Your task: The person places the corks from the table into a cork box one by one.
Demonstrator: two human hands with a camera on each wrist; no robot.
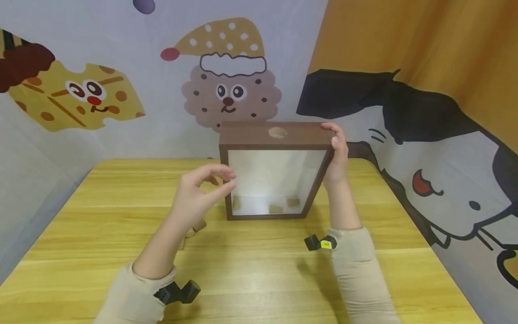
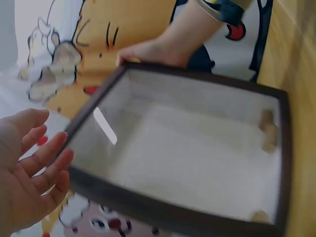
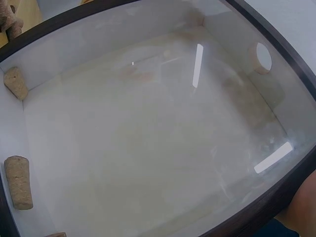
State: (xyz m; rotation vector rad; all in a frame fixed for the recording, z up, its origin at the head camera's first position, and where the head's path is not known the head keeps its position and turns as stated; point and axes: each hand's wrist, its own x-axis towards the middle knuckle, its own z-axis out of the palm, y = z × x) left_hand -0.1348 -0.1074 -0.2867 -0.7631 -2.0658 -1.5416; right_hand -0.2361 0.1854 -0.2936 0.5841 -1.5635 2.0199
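Note:
A brown-framed shadow box (image 1: 279, 173) with a clear front and a round hole (image 1: 278, 132) in its top side stands on the wooden table. Three corks, among them one at the right (image 1: 293, 202), lie inside along its bottom; the right wrist view shows a tapered cork (image 3: 19, 182) close up. My right hand (image 1: 337, 155) grips the box at its upper right corner, fingers over the top edge. Beside the left frame edge is my left hand (image 1: 198, 189), its fingers loosely bent and nothing between them; whether they touch the frame I cannot tell.
Several loose corks (image 1: 199, 226) lie on the table (image 1: 251, 274) behind my left forearm, partly hidden by it. A cloth (image 1: 162, 99) printed with cartoon figures hangs behind the table's far edge.

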